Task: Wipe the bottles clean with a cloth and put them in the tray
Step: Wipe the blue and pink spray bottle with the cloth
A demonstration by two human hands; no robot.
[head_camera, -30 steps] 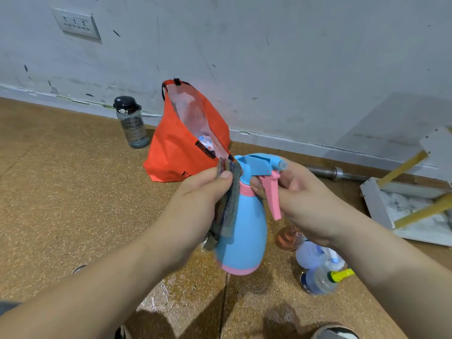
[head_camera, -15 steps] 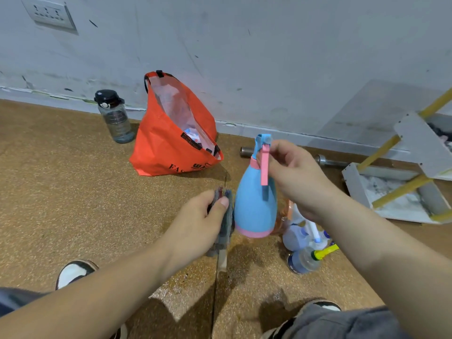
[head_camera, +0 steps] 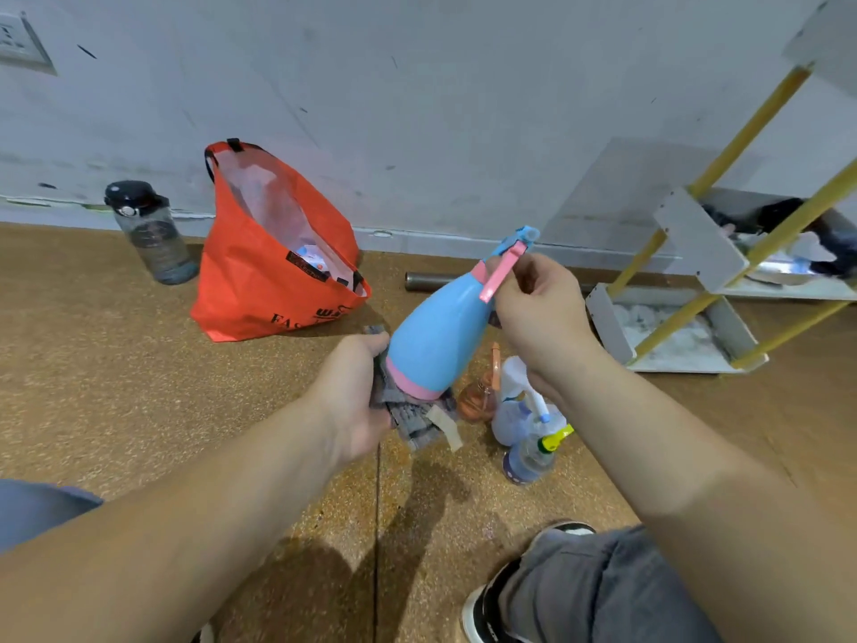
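A light blue spray bottle [head_camera: 433,338] with a pink trigger and pink base band hangs tilted in mid air, its head up to the right. My right hand [head_camera: 540,313] grips it at the neck, by the trigger. My left hand [head_camera: 354,392] holds a grey cloth [head_camera: 410,417] bunched against the bottle's base. Below on the floor lie a clear bottle with a yellow nozzle [head_camera: 533,452], a pale blue-white spray bottle [head_camera: 517,399] and a small orange-brown bottle [head_camera: 477,396]. The white tray [head_camera: 603,317] of a rack sits on the floor to the right.
An open orange bag [head_camera: 259,290] stands by the wall, a dark water bottle [head_camera: 153,234] left of it. A metal pipe [head_camera: 426,280] lies along the skirting. The white rack has yellow legs [head_camera: 742,132]. My shoe [head_camera: 491,596] and knee are at the bottom.
The spray bottle has tipped from upright to a slant, base toward the left. My left hand has brought the cloth from the bottle's side to under its base. The camera view has shifted.
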